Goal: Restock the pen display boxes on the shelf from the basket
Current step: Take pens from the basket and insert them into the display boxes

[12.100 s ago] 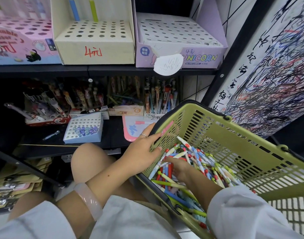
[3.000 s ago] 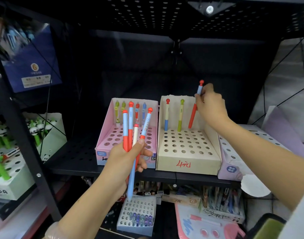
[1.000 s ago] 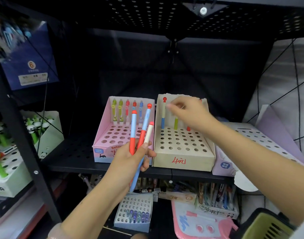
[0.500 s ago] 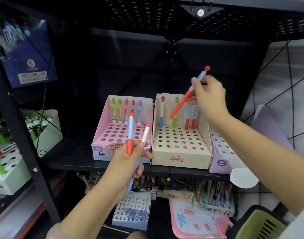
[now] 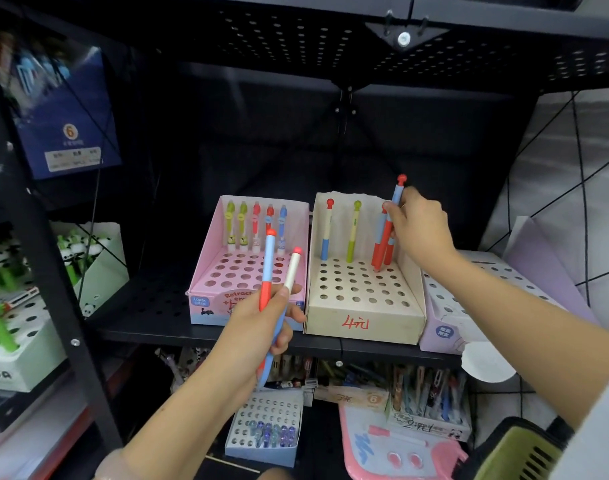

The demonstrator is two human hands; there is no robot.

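Note:
A beige display box [image 5: 362, 318] marked with a red price stands on the black shelf [image 5: 150, 317]. Several pens stand in its back row. My right hand [image 5: 419, 226] pinches a red-and-blue pen [image 5: 386, 233], its tip touching a hole in the box's right side. In front of the pink display box [image 5: 206, 299], my left hand [image 5: 261, 327] grips two pens [image 5: 277, 282], one red-and-blue and one white-and-blue. The green basket [image 5: 517, 455] shows at the bottom right corner.
A lilac display box [image 5: 448, 327] stands right of the beige one. Panda pen boxes [image 5: 15, 344] fill the left rack behind a black post [image 5: 54, 258]. A small box of purple items [image 5: 265, 431] and pen trays sit on the lower shelf.
My right hand has brought its red-and-blue pen down from mid-air to the beige box's holes. My left hand still holds two pens, nearly unmoved.

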